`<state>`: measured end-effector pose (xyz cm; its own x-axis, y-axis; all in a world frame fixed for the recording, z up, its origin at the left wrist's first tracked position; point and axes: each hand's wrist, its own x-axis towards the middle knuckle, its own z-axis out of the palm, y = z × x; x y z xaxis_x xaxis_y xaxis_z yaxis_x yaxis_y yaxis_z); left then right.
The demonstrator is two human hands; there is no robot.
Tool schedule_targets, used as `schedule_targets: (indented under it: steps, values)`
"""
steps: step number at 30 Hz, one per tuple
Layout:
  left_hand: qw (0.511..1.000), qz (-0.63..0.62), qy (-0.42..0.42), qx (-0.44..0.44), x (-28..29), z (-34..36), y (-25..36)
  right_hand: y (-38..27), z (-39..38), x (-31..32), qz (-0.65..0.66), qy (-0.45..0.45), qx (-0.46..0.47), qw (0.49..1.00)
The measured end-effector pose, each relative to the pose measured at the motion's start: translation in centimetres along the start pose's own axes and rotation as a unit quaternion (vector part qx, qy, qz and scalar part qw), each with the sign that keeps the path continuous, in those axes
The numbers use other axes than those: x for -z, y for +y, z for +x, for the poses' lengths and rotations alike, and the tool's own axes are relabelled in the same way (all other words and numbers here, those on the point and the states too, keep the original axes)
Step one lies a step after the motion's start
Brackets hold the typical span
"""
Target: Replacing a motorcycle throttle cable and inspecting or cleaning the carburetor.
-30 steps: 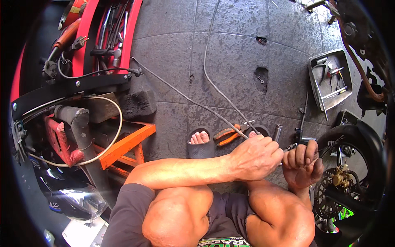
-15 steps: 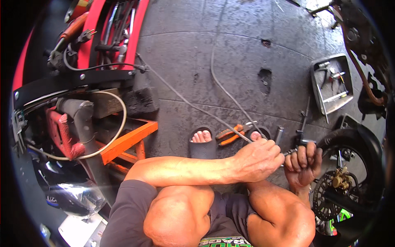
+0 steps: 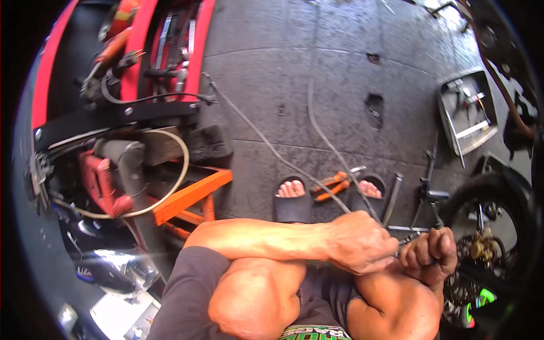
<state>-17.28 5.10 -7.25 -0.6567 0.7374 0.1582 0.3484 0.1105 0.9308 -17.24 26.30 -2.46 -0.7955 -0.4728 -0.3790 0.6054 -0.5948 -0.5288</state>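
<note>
My left hand [image 3: 365, 242] is closed on a grey cable [image 3: 263, 139], and two lengths of it run out across the floor from the fist. My right hand [image 3: 429, 256] is beside it above my right knee, fingers curled round a thin dark stretch of what looks like the same cable. A short dark end sticks up past its fingertips. The part between the hands is mostly hidden by the fingers. Orange-handled pliers [image 3: 333, 187] lie on the floor between my sandalled feet, beyond the hands. A metal tube [image 3: 393, 198] is right of my right foot.
A T-shaped metal tool [image 3: 432, 194] lies near the motorcycle wheel [image 3: 462, 195] with its gold brake caliper [image 3: 483, 248]. Farther off sits a tray of tools [image 3: 492, 134]. An orange metal stand [image 3: 195, 195] and a red tool rack [image 3: 199, 51] are on the left.
Both hands have come lower, closer to my body, still on the cable. My right fingers have curled tighter. The whole view has shifted slightly, so the floor and tools appear farther right.
</note>
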Motion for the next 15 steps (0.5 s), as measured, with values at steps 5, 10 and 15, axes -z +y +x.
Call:
schedule_targets:
  steps: [5,10,15]
  values:
    - [0.994,-0.069,-0.067,0.053,-0.4,0.8,0.2,-0.5,-1.1,-0.4,0.035,0.099,-0.005,0.994]
    - [0.989,-0.114,-0.073,0.059,-0.1,1.1,0.6,-0.7,-1.7,-0.9,0.050,0.074,0.002,0.996]
    - [0.986,-0.123,-0.086,0.072,0.2,1.1,0.5,-0.8,-1.7,-1.3,0.050,0.075,0.019,0.996]
